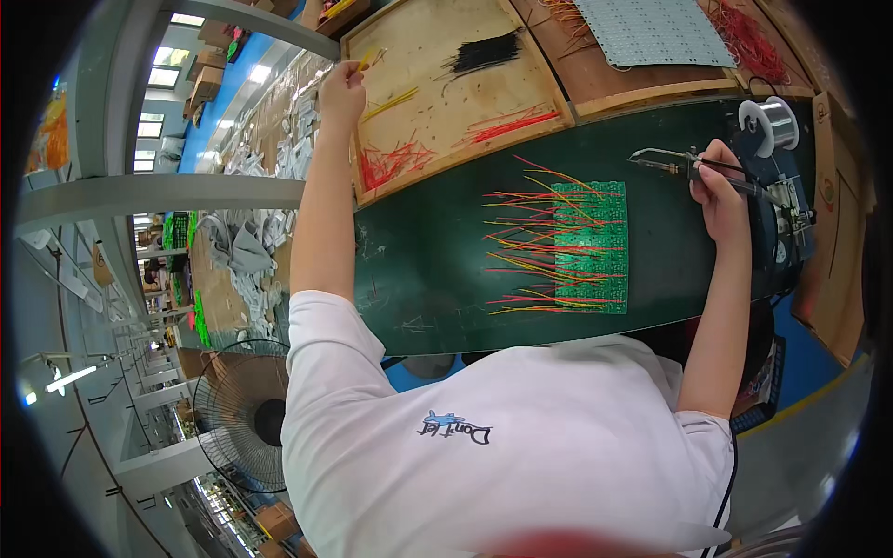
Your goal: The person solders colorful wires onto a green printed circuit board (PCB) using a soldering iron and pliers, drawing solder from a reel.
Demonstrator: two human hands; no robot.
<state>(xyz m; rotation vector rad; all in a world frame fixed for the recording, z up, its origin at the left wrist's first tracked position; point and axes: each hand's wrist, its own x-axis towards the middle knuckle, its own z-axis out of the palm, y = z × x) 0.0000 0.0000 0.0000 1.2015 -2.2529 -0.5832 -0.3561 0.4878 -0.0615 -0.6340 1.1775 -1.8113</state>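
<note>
A green circuit board panel (592, 246) lies on the dark green work surface, with many red and yellow wires (521, 232) fanning out from it to the left. Right of the panel, my right hand (721, 197) is closed around a soldering iron (672, 168). Its thin tip points left, above the panel's upper right corner and apart from it. My left hand (343, 91) is raised far to the left at the wooden tray's (456, 153) edge. Thumb and fingers there pinch a short bundle of yellow wire (366, 61); how many strands cannot be made out.
The tray also holds black wires (486, 53), red wires (507, 126) and loose yellow wires (391, 104). A solder wire spool (769, 126) stands on a stand at the right. Behind lie a white panel (656, 33) and red wires (749, 42). A fan (244, 414) stands at the left.
</note>
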